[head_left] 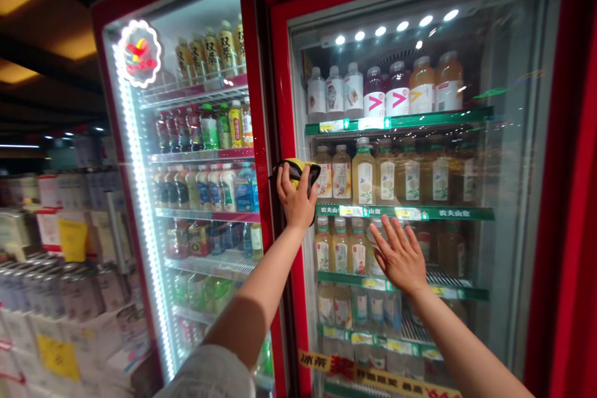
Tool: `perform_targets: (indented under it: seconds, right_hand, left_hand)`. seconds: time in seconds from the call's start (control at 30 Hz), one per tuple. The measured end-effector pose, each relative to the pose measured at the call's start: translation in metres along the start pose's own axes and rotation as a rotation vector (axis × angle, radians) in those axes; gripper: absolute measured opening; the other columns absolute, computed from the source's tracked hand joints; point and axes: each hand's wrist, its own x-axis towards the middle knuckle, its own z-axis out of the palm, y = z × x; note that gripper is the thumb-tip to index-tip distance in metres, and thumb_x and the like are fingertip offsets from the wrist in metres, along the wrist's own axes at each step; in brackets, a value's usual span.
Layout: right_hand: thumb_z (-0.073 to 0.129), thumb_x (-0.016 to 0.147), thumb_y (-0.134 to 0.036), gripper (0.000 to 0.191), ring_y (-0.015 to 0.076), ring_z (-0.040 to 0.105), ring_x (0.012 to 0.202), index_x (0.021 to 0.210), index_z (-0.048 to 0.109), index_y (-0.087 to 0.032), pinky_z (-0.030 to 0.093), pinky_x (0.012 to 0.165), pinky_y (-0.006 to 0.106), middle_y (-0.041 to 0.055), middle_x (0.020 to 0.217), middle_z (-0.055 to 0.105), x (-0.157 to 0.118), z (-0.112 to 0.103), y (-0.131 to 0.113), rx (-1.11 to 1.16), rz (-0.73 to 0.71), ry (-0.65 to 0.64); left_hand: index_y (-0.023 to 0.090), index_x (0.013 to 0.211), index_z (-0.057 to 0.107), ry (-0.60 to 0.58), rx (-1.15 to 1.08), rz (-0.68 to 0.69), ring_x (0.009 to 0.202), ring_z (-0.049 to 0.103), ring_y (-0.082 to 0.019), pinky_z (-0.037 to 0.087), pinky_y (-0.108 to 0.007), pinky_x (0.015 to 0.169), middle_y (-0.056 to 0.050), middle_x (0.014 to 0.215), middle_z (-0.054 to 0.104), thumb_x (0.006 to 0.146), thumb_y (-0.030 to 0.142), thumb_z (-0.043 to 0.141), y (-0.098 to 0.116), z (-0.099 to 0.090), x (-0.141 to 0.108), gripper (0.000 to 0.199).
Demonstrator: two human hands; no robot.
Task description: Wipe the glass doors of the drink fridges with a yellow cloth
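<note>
yellow cloth [295, 168] under left hand [297, 204], right hand [403, 263] apart

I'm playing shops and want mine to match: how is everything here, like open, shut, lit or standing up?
Cloth: bunched under the left hand
Left hand: holding the cloth
Right hand: open, spread
Right fridge door: shut
Left fridge door: looks shut
Round sign: lit
Light strip: lit
Right fridge's top lamps: lit
Right fridge's bottles: upright, lower ones hard to see
</note>
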Motion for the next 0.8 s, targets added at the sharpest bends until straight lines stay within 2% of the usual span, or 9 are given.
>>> perform_targets:
  seconds: [0.17,0.23,0.27,0.33,0.4,0.5,0.57,0.63,0.8]
  right_hand:
    - [0.055,0.100,-0.039,0.076,0.0293,0.030,0.157,0.166,0.018,-0.032,0.016,0.129,0.047,0.0062,0.172,0.020,-0.001,-0.001,0.001,0.003,0.001,0.000]
    - [0.057,0.099,-0.039,0.078,0.0300,0.031,0.156,0.166,0.018,-0.032,0.017,0.128,0.048,0.0067,0.172,0.021,-0.001,-0.001,0.001,0.005,0.003,-0.002]
    - [0.057,0.099,-0.039,0.078,0.0302,0.032,0.156,0.166,0.018,-0.032,0.017,0.128,0.048,0.0070,0.172,0.022,-0.001,-0.001,0.001,0.006,0.001,-0.004]
    - [0.057,0.099,-0.039,0.078,0.0302,0.033,0.155,0.166,0.018,-0.032,0.017,0.128,0.048,0.0074,0.171,0.023,-0.001,-0.001,0.001,0.010,-0.001,-0.005]
    - [0.057,0.099,-0.039,0.078,0.0296,0.034,0.155,0.166,0.018,-0.032,0.017,0.129,0.047,0.0074,0.171,0.024,-0.001,0.000,0.000,0.011,0.002,0.000]
    - [0.058,0.099,-0.039,0.078,0.0287,0.034,0.155,0.166,0.018,-0.032,0.016,0.129,0.046,0.0071,0.171,0.026,-0.001,0.001,0.000,0.011,0.003,-0.001]
    - [0.059,0.098,-0.038,0.080,0.0285,0.033,0.155,0.166,0.017,-0.032,0.015,0.129,0.046,0.0069,0.171,0.026,-0.001,0.001,0.001,0.007,-0.003,-0.009]
    - [0.060,0.097,-0.036,0.082,0.0284,0.033,0.156,0.166,0.016,-0.031,0.015,0.129,0.046,0.0070,0.171,0.025,0.000,0.000,0.001,-0.002,-0.006,-0.016]
    - [0.061,0.097,-0.035,0.085,0.0282,0.034,0.155,0.167,0.013,-0.031,0.014,0.129,0.046,0.0080,0.170,0.027,0.002,-0.001,0.002,-0.027,-0.010,-0.027]
  left_hand:
    - [0.031,0.146,0.057,-0.066,0.030,0.054,0.157,0.024,-0.037,0.034,-0.059,0.122,-0.014,0.169,0.023,0.094,0.023,0.064,-0.012,-0.021,-0.099,0.052]
    - [0.031,0.146,0.056,-0.109,0.046,0.086,0.157,0.024,-0.037,0.036,-0.057,0.121,-0.014,0.170,0.022,0.094,0.022,0.065,-0.016,-0.028,-0.124,0.054]
    - [0.031,0.147,0.055,-0.127,0.053,0.093,0.157,0.024,-0.037,0.036,-0.058,0.121,-0.014,0.170,0.022,0.094,0.023,0.065,-0.017,-0.030,-0.125,0.055]
    - [0.032,0.147,0.055,-0.147,0.065,0.084,0.157,0.025,-0.037,0.034,-0.061,0.122,-0.014,0.169,0.025,0.094,0.024,0.064,-0.016,-0.027,-0.106,0.055]
    - [0.032,0.148,0.054,-0.135,0.067,0.051,0.157,0.024,-0.037,0.029,-0.064,0.122,-0.014,0.169,0.027,0.095,0.026,0.063,-0.011,-0.020,-0.063,0.053]
    - [0.030,0.149,0.054,-0.068,0.024,0.039,0.159,0.018,-0.037,0.025,-0.063,0.124,-0.013,0.170,0.025,0.097,0.029,0.060,0.010,-0.003,0.006,0.052]
    - [0.029,0.149,0.053,-0.035,0.002,0.072,0.159,0.017,-0.035,0.025,-0.060,0.125,-0.013,0.169,0.027,0.099,0.030,0.058,0.027,0.007,0.030,0.051]
    - [0.029,0.148,0.054,-0.042,-0.006,0.152,0.159,0.020,-0.035,0.026,-0.059,0.125,-0.015,0.168,0.030,0.099,0.031,0.057,0.040,0.013,0.027,0.050]
    - [0.034,0.146,0.056,-0.202,-0.030,0.545,0.152,0.036,-0.034,0.030,-0.054,0.124,-0.014,0.161,0.043,0.092,0.035,0.070,0.035,0.005,-0.035,0.056]
